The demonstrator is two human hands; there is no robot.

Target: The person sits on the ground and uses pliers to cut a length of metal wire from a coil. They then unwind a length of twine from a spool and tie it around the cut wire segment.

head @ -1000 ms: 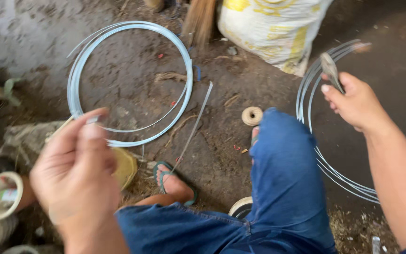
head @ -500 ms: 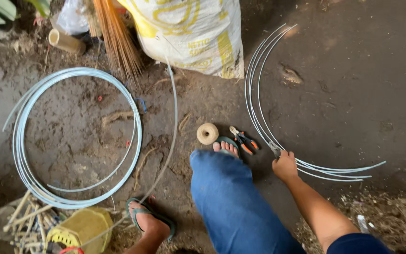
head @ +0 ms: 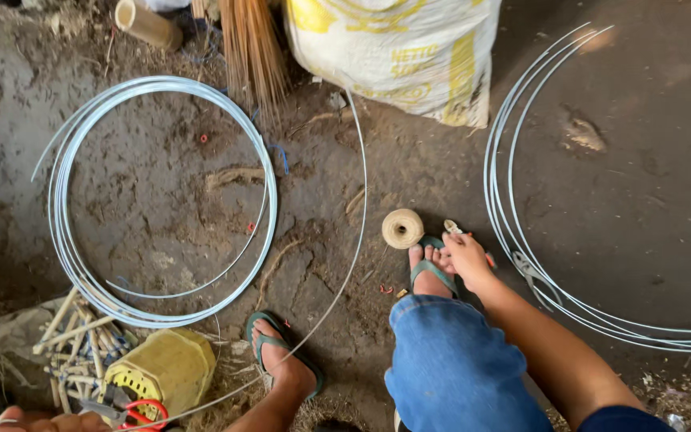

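right hand [head: 467,258] low at the dirt floor [head: 633,200], beside the right foot in a green rubber sandal [head: 433,270]. fingers curled down over a small tool with a pale tip and a bit of red handle [head: 453,228] showing on either side; most of it is hidden under the hand, so cannot tell whether the fingers are closed on it or only resting on top.

just right of that hand: open arcs of thin pale-blue wire [head: 513,240], several strands lying loosely together on the floor, a twisted tie or clip [head: 531,270] on them near the hand. not touching the hand.

wire looks light, springy, stiff enough to hold its curve. judgement: it will tend to flex and whip at the free ends; best taken where the strands bunch near the tie, not by a loose tip. smooth surface, likely slippery under bare fingers.

left hand [head: 37,420] only a sliver at the bottom left edge; grip cannot be told.

around: a full coil of the same pale-blue wire [head: 64,240] lying flat to the left; one long single strand [head: 359,240] running between the feet; round ball of tan twine [head: 402,228] just left of the right foot; yellow plastic basket [head: 171,364] with red-handled scissors [head: 144,413]; bundle of short bamboo sticks [head: 73,328]; white and yellow woven sack [head: 409,48]; straw broom [head: 251,48]; left foot in a matching sandal [head: 277,352].
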